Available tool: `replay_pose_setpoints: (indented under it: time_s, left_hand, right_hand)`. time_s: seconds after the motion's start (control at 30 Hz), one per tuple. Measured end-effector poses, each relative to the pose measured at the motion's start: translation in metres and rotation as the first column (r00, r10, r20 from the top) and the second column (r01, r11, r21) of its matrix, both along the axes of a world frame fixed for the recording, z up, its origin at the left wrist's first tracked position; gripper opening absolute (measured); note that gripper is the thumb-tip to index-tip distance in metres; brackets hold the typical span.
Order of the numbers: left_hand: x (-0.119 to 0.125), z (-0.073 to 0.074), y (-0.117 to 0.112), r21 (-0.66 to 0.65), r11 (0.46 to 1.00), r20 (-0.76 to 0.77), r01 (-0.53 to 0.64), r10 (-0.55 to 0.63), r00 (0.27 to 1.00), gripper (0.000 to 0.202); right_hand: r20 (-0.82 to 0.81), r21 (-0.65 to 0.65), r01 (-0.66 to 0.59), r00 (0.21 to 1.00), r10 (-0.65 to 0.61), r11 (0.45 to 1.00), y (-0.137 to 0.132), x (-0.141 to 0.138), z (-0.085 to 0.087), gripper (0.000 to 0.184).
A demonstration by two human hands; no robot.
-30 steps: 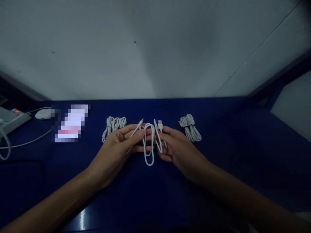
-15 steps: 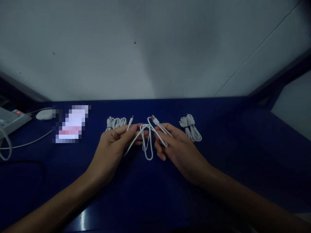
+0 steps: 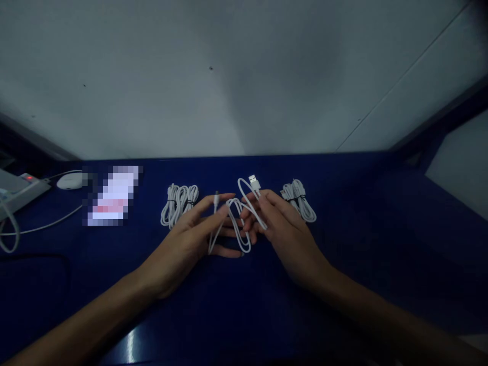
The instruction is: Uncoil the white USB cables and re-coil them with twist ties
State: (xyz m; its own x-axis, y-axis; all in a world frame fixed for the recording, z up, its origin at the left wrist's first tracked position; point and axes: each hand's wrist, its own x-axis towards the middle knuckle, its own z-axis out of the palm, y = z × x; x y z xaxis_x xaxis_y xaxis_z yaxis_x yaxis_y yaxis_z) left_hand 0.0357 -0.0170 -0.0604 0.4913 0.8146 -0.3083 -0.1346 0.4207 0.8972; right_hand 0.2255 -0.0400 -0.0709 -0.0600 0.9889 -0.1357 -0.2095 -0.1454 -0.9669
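A loose white USB cable point(image 3: 239, 223) hangs in loops between my two hands above the dark blue table point(image 3: 343, 264). My left hand point(image 3: 192, 236) pinches the strand near the small plug end, which points up. My right hand point(image 3: 280, 223) grips the strand just below the wide USB plug point(image 3: 254, 181), which sticks up past my fingertips. Two coiled and tied white cables lie behind my hands: one bundle point(image 3: 179, 202) to the left, another bundle point(image 3: 299, 199) to the right.
A blurred white item point(image 3: 112, 195) lies at the left. Farther left are a white mouse point(image 3: 69, 180), a power strip point(image 3: 17, 189) with a red light, and a loose white cord point(image 3: 41, 223). A grey wall stands behind the table.
Both hands have shifted the cable: the loops now hang lower and more to the right, the USB plug has risen upright, and my left hand has dropped a little and opened its upper fingers.
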Motion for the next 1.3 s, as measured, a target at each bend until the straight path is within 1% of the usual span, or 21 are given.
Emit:
replay_pose_setpoints:
  time_s: [0.07,0.13,0.27,0.37,0.47,0.6,0.77,0.87,0.93,1.0,1.1,1.2,1.3]
  left_hand:
    - [0.0,-0.002,0.0,0.028,1.0,-0.02,0.009,-0.008,1.0,0.05]
    - [0.0,-0.004,0.0,0.059,0.998,-0.044,0.007,-0.005,0.999,0.052]
    - [0.001,-0.001,-0.001,0.122,0.992,-0.058,-0.032,0.039,0.998,0.04]
    - [0.002,0.001,-0.002,0.14,0.988,-0.067,-0.069,0.079,0.995,0.033]
    - [0.002,0.001,-0.002,0.151,0.98,-0.09,-0.127,0.142,0.986,0.033]
    - [0.001,0.0,0.0,0.165,0.963,-0.103,-0.211,0.23,0.968,0.031]
    - [-0.001,0.0,0.001,0.212,0.945,-0.1,-0.247,0.273,0.957,0.026]
    - [-0.001,-0.001,0.002,0.237,0.933,-0.098,-0.271,0.3,0.949,0.024]
    - [0.0,-0.002,0.003,0.231,0.93,-0.102,-0.285,0.314,0.944,0.024]
    - [-0.001,-0.003,0.004,0.219,0.931,-0.107,-0.292,0.32,0.941,0.025]
    - [-0.002,-0.005,0.004,0.217,0.928,-0.116,-0.302,0.332,0.936,0.026]
    - [-0.003,-0.005,0.004,0.269,0.928,-0.139,-0.258,0.303,0.943,0.026]
    - [-0.005,-0.003,0.004,0.326,0.926,-0.171,-0.188,0.254,0.952,0.026]
  right_hand:
    - [0.004,-0.008,-0.02,1.0,0.02,1.0,0.0,0.001,0.0,0.027]
    - [0.029,0.013,-0.027,0.999,0.027,1.0,0.0,0.001,-0.002,0.027]
    - [0.128,0.083,-0.01,0.992,0.0,0.997,-0.001,0.003,-0.007,0.03]
    - [0.168,0.099,0.013,0.985,-0.029,0.995,-0.001,0.004,-0.01,0.032]
    - [0.159,0.103,0.029,0.986,-0.045,0.994,0.0,0.003,-0.008,0.031]
    - [0.125,0.114,0.062,0.989,-0.077,0.991,0.0,0.002,-0.001,0.025]
    - [0.108,0.122,0.127,0.984,-0.14,0.984,0.0,0.001,0.002,0.019]
    - [0.104,0.111,0.14,0.983,-0.152,0.984,0.001,0.002,0.001,0.019]
    - [0.106,0.098,0.14,0.983,-0.151,0.985,0.001,0.002,0.0,0.02]
    - [0.117,0.078,0.143,0.981,-0.152,0.987,0.001,0.003,-0.002,0.019]
    - [0.128,0.033,0.143,0.981,-0.146,0.989,0.002,0.005,-0.006,0.012]
    - [0.029,-0.02,0.13,0.991,-0.129,0.991,0.006,0.005,-0.011,0.013]
    - [-0.08,-0.069,0.056,0.995,-0.062,0.996,0.01,0.006,-0.016,0.014]
